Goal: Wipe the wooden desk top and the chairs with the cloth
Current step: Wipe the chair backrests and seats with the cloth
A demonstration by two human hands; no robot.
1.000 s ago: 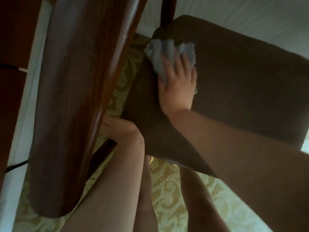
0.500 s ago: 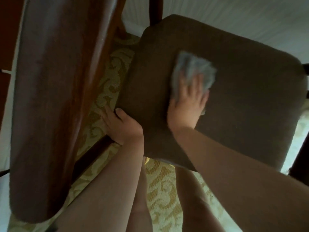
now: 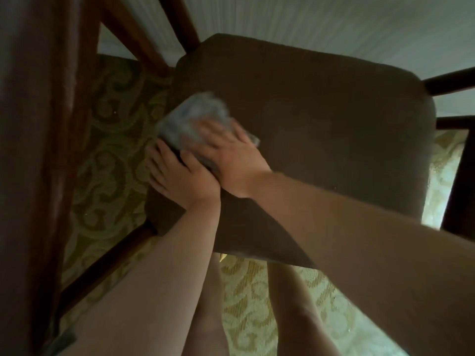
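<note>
right hand (image 3: pixel 231 160): flat on the crumpled grey-blue cloth (image 3: pixel 195 119), palm down, pressing it onto the seat; fingers (image 3: pixel 218 129) look fairly straight and close together but are motion-blurred
left hand (image 3: pixel 180 176): on the left edge of the seat, just beside the right hand and touching the near end of the cloth; thumb on top of the cushion, fingers (image 3: pixel 156 170) wrapped down over the side, gripping the cushion edge
cloth: bunched, blurred, lies on the left part of the seat near its edge, mostly under the right hand's fingers, far end sticking out past them
dark brown upholstered chair seat (image 3: pixel 321 129): fills the middle of the view, rounded corners, fabric surface; dark wooden chair rails (image 3: pixel 449 83) show at its right side and far-left corner
dark reddish wooden chair back (image 3: pixel 38 150): big blurred upright piece along the left edge, close to camera
green-and-cream scroll-patterned carpet (image 3: pixel 110 155): under and around the chair
bare legs (image 3: pixel 295 312): person's, visible below the seat's near edge, over the carpet
white ribbed wall (image 3: pixel 334 21): across the top
</note>
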